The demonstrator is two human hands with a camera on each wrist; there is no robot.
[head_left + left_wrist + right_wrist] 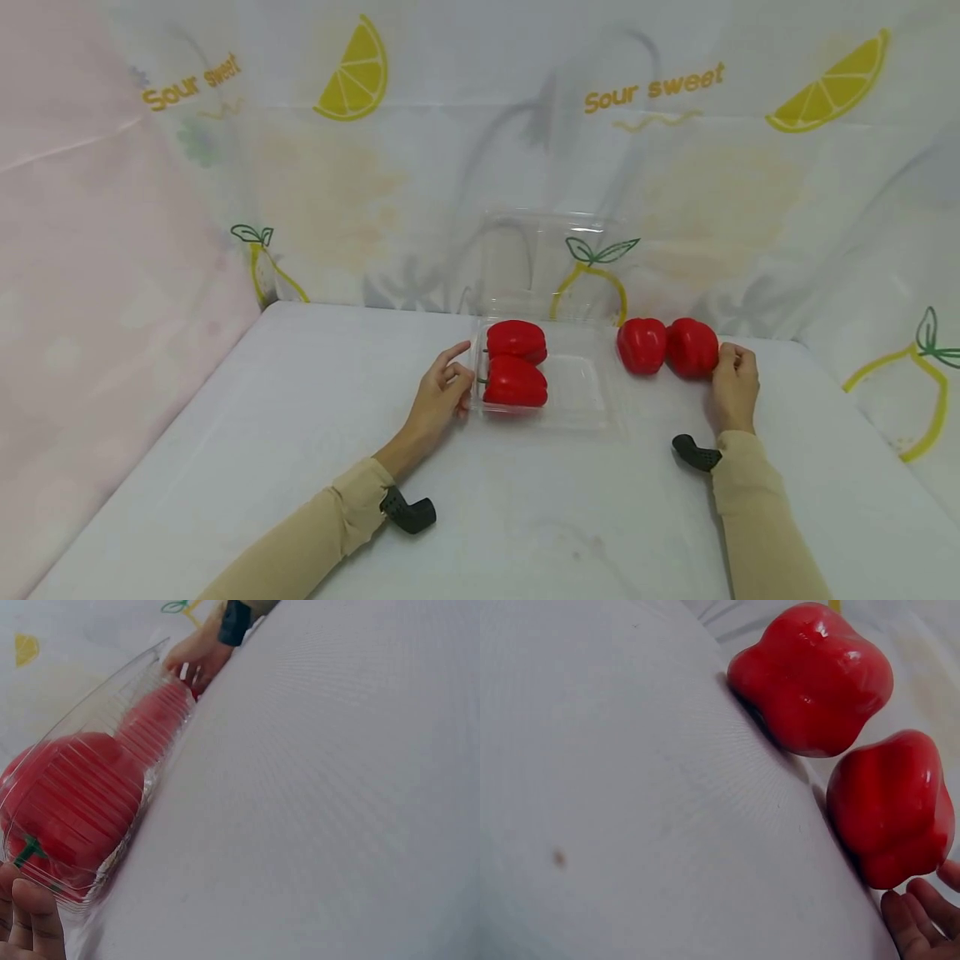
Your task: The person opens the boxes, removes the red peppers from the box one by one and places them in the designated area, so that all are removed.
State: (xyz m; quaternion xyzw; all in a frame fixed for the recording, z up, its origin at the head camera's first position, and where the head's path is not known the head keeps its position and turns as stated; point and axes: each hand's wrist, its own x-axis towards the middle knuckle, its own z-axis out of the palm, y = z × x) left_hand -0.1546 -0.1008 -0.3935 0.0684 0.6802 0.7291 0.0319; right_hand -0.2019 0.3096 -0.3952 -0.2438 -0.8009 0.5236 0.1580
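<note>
A clear plastic clamshell container (pixel 573 392) lies with its lid raised at the back. Inside its left half are two red bell peppers, a rear one (pixel 516 340) and a front one (pixel 516 383), stems to the left. My left hand (pixel 438 392) pinches the container's left edge, index finger pointing outward; its fingertips (pixel 34 896) show by the corner. Right of the container, two more red bell peppers sit side by side, a left one (pixel 642 346) and a right one (pixel 889 810). My right hand (pixel 735 387) touches the right one's outer end with its fingertips (pixel 900 919).
A white-covered table (pixel 337 367) bears everything. Behind it hangs a pale cloth (pixel 435 192) printed with lemons, close to the raised lid (pixel 540 258) and the loose peppers. Black wrist-worn devices stick out from both sleeves, left (pixel 408 510) and right (pixel 696 452).
</note>
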